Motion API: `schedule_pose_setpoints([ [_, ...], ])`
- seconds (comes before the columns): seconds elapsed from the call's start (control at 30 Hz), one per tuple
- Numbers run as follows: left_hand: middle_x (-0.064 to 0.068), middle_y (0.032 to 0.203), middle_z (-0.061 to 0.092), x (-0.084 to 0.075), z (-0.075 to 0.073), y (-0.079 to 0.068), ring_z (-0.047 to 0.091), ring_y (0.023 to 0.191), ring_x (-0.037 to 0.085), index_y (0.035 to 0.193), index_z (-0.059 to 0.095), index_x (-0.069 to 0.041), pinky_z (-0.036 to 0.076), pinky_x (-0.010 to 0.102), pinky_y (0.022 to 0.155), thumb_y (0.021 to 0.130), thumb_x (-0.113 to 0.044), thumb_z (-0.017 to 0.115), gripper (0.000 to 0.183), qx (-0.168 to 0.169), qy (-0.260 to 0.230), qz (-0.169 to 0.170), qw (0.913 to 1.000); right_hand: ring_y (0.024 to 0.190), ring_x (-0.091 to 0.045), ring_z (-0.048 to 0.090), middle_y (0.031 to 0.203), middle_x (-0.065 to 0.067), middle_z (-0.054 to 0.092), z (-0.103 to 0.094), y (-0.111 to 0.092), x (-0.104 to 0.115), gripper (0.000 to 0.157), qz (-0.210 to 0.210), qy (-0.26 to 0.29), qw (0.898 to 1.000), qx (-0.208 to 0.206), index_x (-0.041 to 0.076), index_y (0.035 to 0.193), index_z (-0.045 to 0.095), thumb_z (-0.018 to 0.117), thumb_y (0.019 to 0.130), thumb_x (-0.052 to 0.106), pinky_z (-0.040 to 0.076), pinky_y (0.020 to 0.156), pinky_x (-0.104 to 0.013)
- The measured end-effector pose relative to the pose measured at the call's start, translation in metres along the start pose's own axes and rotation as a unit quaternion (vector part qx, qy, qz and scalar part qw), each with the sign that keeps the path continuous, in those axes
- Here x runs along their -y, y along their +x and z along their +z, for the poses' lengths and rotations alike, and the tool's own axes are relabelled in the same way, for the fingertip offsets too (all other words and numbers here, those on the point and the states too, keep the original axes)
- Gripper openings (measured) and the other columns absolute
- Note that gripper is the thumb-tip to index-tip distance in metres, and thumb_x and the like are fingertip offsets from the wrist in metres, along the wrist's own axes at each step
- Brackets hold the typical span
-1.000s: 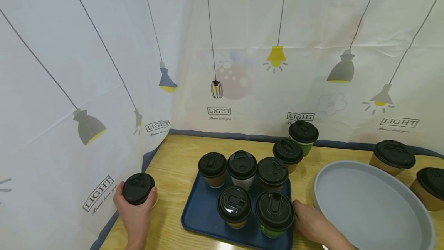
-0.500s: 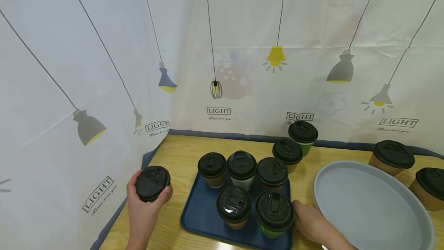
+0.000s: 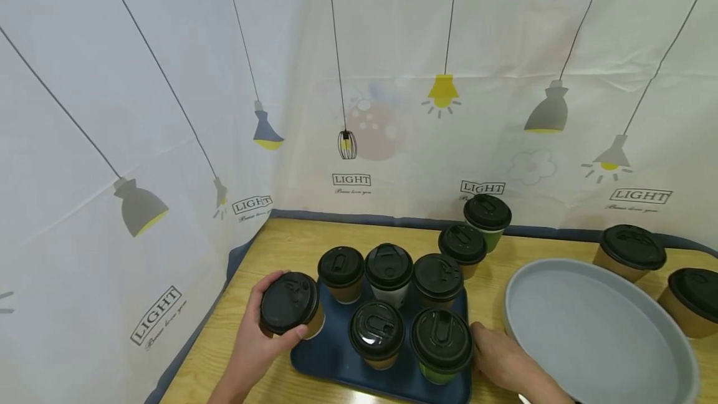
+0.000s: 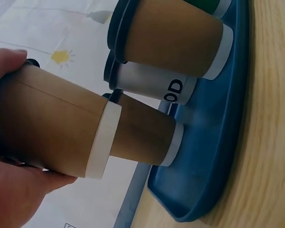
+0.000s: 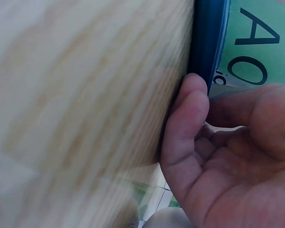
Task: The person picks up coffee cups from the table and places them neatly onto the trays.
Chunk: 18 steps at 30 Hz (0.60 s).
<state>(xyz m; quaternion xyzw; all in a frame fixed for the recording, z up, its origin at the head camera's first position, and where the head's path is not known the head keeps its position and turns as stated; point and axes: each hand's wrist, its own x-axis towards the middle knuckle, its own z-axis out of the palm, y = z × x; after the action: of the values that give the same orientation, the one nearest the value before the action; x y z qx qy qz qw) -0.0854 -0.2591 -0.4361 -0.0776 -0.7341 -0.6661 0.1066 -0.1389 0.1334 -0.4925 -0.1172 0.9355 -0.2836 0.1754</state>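
Observation:
My left hand (image 3: pixel 253 346) grips a brown paper coffee cup (image 4: pixel 52 121) with a black lid, its thumb and fingers round the sides. That cup is slightly tilted and overlaps the left edge of the blue tray (image 3: pixel 322 357) in the head view; the left wrist view shows its white-banded base above tray level. Several lidded cups stand upright on the tray, among them a white one (image 4: pixel 149 80) and a green one (image 3: pixel 440 354) at the front right. My right hand (image 3: pixel 501 356) holds the tray's right edge, fingers curled against its rim (image 5: pixel 204 52) beside the green cup.
A round grey tray (image 3: pixel 594 329) lies to the right. Behind the blue tray stand a brown cup (image 3: pixel 462 251) and a green cup (image 3: pixel 488 220). Two more brown cups (image 3: pixel 628 254) sit at the far right. A printed cloth (image 3: pixel 392 142) hangs behind and left of the table.
My left hand has carried the brown cup rightward, from the table's left side to the blue tray's left edge. My right hand has stayed at the tray's right edge.

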Motion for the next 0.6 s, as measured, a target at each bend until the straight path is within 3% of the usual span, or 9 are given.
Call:
schedule_pose_setpoints([
  [0.27, 0.012, 0.153, 0.044, 0.014, 0.002, 0.005, 0.055, 0.13, 0.014, 0.155, 0.036, -0.006, 0.052, 0.027, 0.099, 0.084, 0.004, 0.08, 0.084, 0.066, 0.007, -0.018, 0.9976, 0.064, -0.019, 0.051, 0.068, -0.001, 0.053, 0.001, 0.0, 0.0, 0.016, 0.002, 0.001, 1.0, 0.001, 0.01, 0.089, 0.054, 0.056, 0.104, 0.013, 0.046, 0.064, -0.037],
  [0.6, 0.014, 0.155, 0.041, 0.04, -0.001, 0.014, 0.054, 0.131, 0.016, 0.157, 0.035, -0.013, 0.047, 0.025, 0.102, 0.085, -0.004, 0.081, 0.086, 0.122, 0.012, -0.052, 0.9911, 0.063, -0.018, 0.052, 0.068, -0.001, 0.054, 0.001, 0.0, 0.001, 0.015, 0.006, 0.008, 1.0, 0.003, 0.01, 0.089, 0.055, 0.056, 0.104, 0.012, 0.046, 0.063, -0.036],
])
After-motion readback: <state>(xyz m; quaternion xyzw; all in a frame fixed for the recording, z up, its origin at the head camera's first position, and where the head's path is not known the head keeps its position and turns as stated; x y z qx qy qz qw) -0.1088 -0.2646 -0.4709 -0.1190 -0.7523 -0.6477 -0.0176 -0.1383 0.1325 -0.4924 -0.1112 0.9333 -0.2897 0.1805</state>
